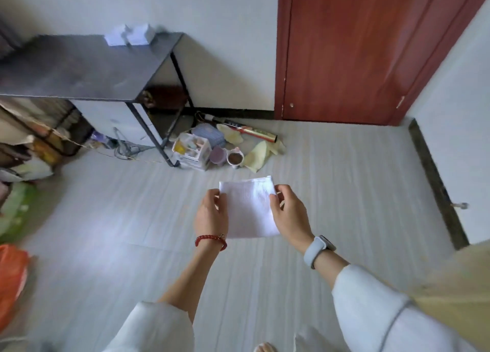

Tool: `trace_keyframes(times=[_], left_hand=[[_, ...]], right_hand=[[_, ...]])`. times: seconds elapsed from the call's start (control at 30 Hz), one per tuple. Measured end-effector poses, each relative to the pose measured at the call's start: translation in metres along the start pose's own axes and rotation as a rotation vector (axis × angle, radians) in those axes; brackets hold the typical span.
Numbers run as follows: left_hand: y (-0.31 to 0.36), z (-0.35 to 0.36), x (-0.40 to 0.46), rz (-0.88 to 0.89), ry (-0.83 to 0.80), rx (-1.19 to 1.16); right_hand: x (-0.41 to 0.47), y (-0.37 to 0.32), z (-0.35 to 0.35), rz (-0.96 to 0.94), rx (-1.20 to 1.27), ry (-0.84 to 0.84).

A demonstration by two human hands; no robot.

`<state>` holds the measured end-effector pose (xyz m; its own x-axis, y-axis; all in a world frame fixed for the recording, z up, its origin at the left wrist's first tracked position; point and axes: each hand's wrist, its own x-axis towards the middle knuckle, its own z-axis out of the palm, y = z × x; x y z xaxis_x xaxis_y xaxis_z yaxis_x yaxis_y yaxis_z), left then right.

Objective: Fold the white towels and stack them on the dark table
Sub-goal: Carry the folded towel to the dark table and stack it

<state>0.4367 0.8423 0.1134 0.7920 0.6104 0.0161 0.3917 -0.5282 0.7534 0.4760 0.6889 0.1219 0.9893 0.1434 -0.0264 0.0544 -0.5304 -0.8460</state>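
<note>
I hold a white towel (249, 208) in the air in front of me, above the pale floor; it hangs as a flat folded rectangle. My left hand (210, 213) pinches its upper left corner and left edge. My right hand (290, 213) pinches its upper right corner. The dark table (79, 67) stands at the upper left, well away from both hands. Two small stacks of folded white towels (130, 34) sit at the table's far edge by the wall.
Clutter lies on the floor by the table's right leg: a white organiser (191, 150), cups (234, 158), yellow cloths (258, 152). Bags and boxes line the left side, with an orange bag (10, 277) at the lower left. A red-brown door (358, 49) is at the upper right.
</note>
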Motion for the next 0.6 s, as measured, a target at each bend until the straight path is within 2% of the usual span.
trace_keyframes(times=[0.33,0.6], left_hand=[[-0.061,-0.118,0.251,-0.021,0.263,0.097],[-0.103,-0.21,0.462,-0.098,0.387,0.151]], right_hand=[[0.193,-0.16,0.182,-0.286,-0.019,-0.144],[0.359,-0.292,0.339,-0.335,0.007,-0.307]])
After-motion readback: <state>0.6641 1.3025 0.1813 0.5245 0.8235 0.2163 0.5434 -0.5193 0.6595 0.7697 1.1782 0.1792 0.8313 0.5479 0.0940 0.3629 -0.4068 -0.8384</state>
